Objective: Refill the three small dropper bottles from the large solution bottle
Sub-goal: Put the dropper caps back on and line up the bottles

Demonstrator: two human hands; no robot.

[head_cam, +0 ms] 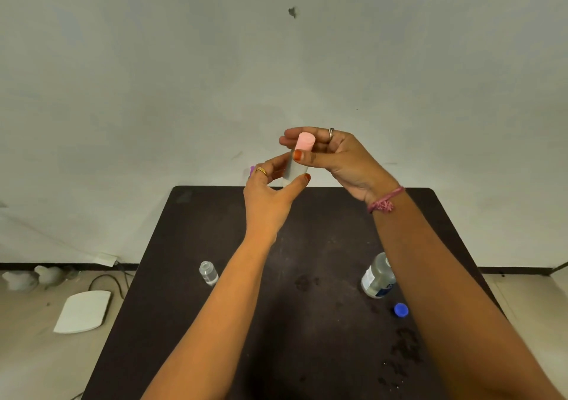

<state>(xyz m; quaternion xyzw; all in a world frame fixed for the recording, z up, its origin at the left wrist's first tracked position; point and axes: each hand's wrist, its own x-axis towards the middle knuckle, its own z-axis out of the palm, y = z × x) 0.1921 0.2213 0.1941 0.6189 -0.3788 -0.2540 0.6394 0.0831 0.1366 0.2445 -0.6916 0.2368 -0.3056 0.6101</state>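
Nearest us, at about 4 o'clock on the dark table (pixel 190 332), we have wet spots (pixel 402 350) (spilled solution, we judge), and they could make anything set down there slide. Just beyond them lies the blue cap (pixel 400 310), off its bottle. At 3 o'clock the large solution bottle (pixel 377 278) stands open, partly behind our right forearm; a careless swing of that arm as it comes down could knock the bottle over and cost us the supply.

At 9 o'clock, a small clear dropper bottle (pixel 208 273) stands uncapped beside our left forearm, equally exposed to a bump.

Farther out, raised above the table's far edge at 12 o'clock, both hands work on a second dropper bottle (pixel 295 170). Our left hand (pixel 270 197) grips its clear body between thumb and curled fingers, while our right hand (pixel 335 160) pinches the pink cap (pixel 304 143) with thumb and fingertips. We cannot tell whether the cap is going on or coming off. If the threads cross or the grip slips, the bottle could drop and spill.

Something purple (pixel 252 170) peeks from behind the left fingers; it may be the third bottle's cap, but the view is too blocked to say.
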